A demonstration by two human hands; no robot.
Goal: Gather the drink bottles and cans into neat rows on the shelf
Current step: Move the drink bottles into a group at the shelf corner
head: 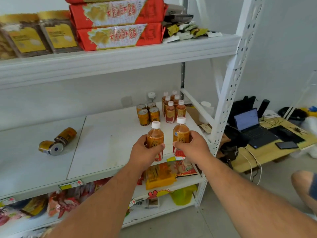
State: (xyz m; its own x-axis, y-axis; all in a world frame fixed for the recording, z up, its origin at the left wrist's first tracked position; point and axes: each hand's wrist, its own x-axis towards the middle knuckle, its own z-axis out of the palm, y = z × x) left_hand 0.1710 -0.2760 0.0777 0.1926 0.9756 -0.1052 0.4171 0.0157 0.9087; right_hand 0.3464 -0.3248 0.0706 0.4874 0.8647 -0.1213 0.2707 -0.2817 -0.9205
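Observation:
My left hand (145,150) grips an amber tea bottle (155,134) with a white cap, upright near the front edge of the middle shelf (106,134). My right hand (193,145) grips a second, matching tea bottle (181,131) just to its right. Behind them, at the shelf's back right, several tea bottles (173,107) stand in rows. Left of those, several gold cans (148,113) stand grouped. Two gold cans (56,141) lie on their sides at the shelf's left.
Red packs and yellow boxes (116,23) fill the upper shelf. Snack bags (161,174) lie on the lower shelves. The white upright post (228,100) stands right of my hands. Beyond it, a wooden desk (274,152) holds a laptop and phone.

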